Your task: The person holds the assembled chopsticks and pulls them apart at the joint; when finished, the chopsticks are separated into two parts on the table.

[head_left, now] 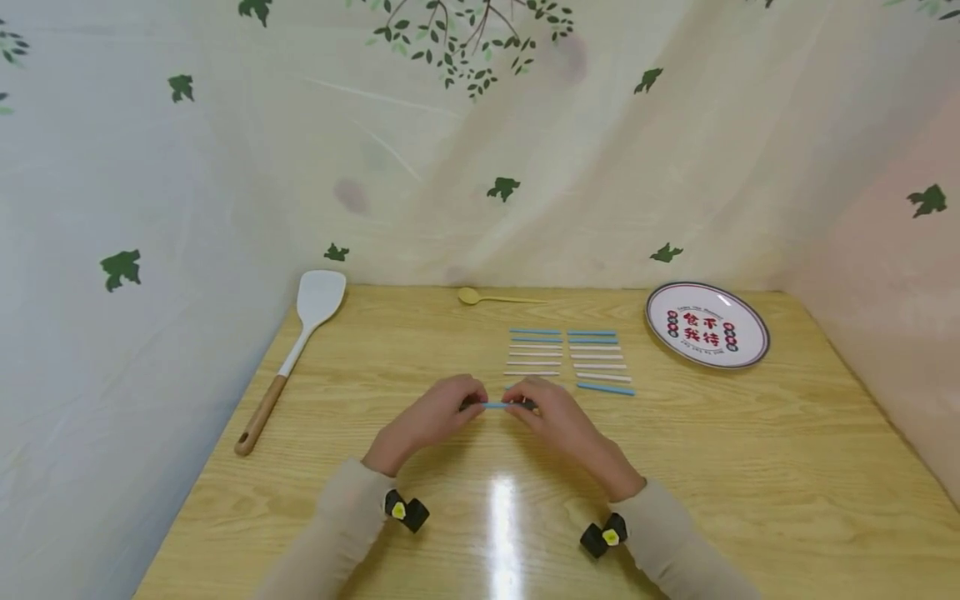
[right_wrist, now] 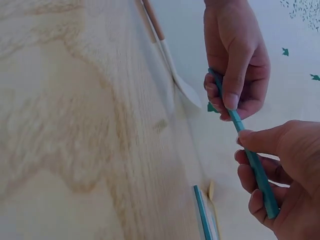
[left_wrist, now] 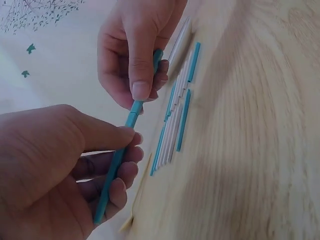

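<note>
Between my two hands, a slim blue stick (head_left: 495, 405) runs level above the table; in the left wrist view a crosswise seam shows on it between the two thumbs. My left hand (head_left: 442, 408) pinches one half between thumb and curled fingers. The other half is gripped the same way by my right hand (head_left: 551, 408), thumbs near each other at the seam. Just beyond the hands, several short white sticks (head_left: 600, 367) and blue sticks (head_left: 606, 388) lie in two side-by-side columns. The right hand partly covers the near end of the left column in the head view.
A white spatula (head_left: 319, 298) with a wooden handle lies at the left. At the back edge is a small yellow spoon (head_left: 470, 296). A round plate (head_left: 742, 357) with red characters stands at the back right. Leaf-patterned cloth encloses the wooden table (head_left: 750, 467).
</note>
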`<state>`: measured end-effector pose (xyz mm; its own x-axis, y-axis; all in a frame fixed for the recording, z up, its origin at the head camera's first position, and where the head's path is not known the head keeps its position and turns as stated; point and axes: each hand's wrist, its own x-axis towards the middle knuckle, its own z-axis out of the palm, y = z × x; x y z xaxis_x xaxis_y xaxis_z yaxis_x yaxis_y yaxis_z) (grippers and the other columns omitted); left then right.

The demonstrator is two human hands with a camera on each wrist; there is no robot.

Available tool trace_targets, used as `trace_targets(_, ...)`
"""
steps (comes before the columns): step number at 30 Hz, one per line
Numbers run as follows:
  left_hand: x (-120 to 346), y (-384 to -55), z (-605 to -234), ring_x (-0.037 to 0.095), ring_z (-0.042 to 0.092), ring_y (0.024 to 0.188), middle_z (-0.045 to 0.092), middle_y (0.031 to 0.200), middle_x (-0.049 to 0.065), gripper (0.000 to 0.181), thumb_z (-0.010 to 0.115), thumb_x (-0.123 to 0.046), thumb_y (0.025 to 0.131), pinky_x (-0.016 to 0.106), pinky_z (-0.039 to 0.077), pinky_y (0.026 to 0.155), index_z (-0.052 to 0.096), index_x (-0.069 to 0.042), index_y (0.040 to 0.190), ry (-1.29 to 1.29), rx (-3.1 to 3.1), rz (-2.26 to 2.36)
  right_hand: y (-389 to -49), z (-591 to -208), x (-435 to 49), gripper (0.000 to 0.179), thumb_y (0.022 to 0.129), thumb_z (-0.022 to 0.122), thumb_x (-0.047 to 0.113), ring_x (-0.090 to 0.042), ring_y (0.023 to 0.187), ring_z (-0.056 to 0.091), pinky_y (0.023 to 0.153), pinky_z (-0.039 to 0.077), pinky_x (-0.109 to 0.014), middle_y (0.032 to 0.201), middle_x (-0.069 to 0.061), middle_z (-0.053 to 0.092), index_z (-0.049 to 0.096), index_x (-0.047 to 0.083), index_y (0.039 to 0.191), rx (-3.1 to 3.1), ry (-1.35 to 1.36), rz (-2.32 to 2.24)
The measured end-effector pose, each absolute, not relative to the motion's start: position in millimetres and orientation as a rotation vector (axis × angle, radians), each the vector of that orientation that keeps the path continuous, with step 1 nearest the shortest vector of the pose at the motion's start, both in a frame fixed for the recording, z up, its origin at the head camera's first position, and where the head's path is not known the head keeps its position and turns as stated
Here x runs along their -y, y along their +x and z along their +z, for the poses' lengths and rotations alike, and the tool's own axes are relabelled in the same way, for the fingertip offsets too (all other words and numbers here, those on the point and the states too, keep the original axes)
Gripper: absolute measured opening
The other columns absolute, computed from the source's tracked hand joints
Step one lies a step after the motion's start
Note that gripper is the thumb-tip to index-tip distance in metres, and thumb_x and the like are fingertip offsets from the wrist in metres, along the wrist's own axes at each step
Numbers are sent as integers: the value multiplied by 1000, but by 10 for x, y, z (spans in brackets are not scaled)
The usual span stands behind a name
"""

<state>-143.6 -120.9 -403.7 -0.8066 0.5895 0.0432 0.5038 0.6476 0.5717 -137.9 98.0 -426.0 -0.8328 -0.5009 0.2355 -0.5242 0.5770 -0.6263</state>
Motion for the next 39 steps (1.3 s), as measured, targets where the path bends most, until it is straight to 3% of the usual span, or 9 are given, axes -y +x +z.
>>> trace_targets(12,1079,-1479,-3973,10,53,77,62,88,2,11,59,-13,95,25,45,70,67,-6,98,1029,-2688,787,-1369,-4137,-1044,9,94,61,21,-7,75,53,65,47,-22,88,5,62,67,14,95,2887,928,1063)
trace_targets(39,1050,-1452,-4101,8,50,70,59,81,0,8,62,-10,92,21,44,67,64,-8,85,1186,-2726,940,-1311,-4210,-1169,5,92,62,13,-5,70,46,64,42,-22,80,6,56,59,13,88,2709,1059,1008)
